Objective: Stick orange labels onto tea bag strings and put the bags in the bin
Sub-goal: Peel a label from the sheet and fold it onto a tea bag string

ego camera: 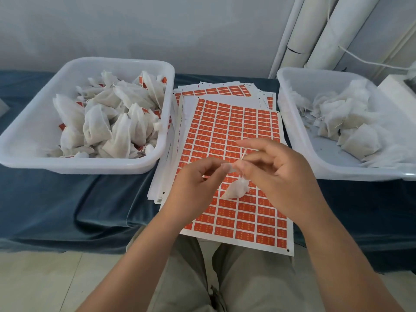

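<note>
1. Left hand (198,183): fingers pinch a pale tab (230,168), possibly a label.
2. Right hand (279,176): I see thumb and fingers pinching the string (243,155), forefinger straight.
3. Tea bag (236,191): hangs between both hands, above the label sheet (236,122).
4. Left bin (78,165): labelled bags.
5. Right bin (337,174): plain bags.

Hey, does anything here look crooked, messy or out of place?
The stack of label sheets between the left bin and right bin is fanned out unevenly, not squared up, and the top sheet lies tilted, its near edge hanging over the front edge of the table.
</note>
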Demonstrator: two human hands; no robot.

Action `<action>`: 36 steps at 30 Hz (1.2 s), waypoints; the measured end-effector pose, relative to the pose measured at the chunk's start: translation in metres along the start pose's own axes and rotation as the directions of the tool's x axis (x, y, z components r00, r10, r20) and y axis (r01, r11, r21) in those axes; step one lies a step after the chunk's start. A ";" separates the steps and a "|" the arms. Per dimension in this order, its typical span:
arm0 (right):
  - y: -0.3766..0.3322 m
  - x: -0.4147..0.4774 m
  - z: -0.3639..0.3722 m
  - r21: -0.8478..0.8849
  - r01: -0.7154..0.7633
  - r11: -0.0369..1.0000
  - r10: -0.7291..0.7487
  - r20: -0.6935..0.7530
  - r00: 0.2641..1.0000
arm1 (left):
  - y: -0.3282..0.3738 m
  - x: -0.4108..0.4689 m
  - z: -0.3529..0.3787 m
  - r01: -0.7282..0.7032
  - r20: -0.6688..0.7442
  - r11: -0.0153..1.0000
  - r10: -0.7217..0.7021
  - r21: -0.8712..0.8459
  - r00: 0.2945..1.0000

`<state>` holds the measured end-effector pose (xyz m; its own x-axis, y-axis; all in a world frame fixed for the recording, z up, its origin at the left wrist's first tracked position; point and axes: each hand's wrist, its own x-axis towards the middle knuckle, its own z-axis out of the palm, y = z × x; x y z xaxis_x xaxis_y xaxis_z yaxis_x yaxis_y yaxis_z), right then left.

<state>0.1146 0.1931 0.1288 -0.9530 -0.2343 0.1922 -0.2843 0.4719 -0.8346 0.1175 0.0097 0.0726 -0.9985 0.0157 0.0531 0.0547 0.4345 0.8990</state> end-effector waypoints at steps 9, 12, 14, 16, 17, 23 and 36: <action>0.004 0.007 0.001 0.003 -0.026 1.000 0.026 -0.080 0.996 | 0.009 -0.001 -0.007 -0.062 0.209 0.998 0.058 0.012 0.976; 0.008 0.008 0.000 0.005 -0.037 0.999 0.038 -0.084 0.996 | 0.012 -0.004 -0.009 -0.084 0.254 0.996 0.082 -0.003 0.964; 0.010 0.008 0.000 0.003 -0.032 0.999 0.032 -0.080 0.996 | 0.014 -0.005 -0.009 -0.089 0.281 0.996 0.088 -0.010 0.956; 0.010 0.007 0.000 -0.018 -0.019 1.000 0.018 -0.070 0.997 | 0.015 -0.005 -0.009 -0.095 0.319 0.995 0.096 -0.018 0.943; 0.009 0.007 0.001 -0.035 -0.008 0.999 0.006 -0.065 0.998 | 0.015 -0.005 -0.009 -0.095 0.338 0.995 0.097 -0.023 0.936; 0.011 0.004 0.004 -0.021 -0.018 1.000 0.015 -0.117 0.993 | 0.014 -0.009 -0.003 0.003 0.294 0.978 0.060 -0.208 0.954; 0.021 -0.002 0.017 0.106 0.002 0.994 0.014 -0.153 0.988 | 0.017 -0.009 -0.007 0.173 0.086 0.959 -0.158 -0.223 0.984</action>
<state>0.1126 0.1890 0.1019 -0.9617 -0.0951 0.2572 -0.2738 0.3784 -0.8842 0.1279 0.0106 0.0900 -0.9916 0.0240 -0.1269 -0.1187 0.2190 0.9685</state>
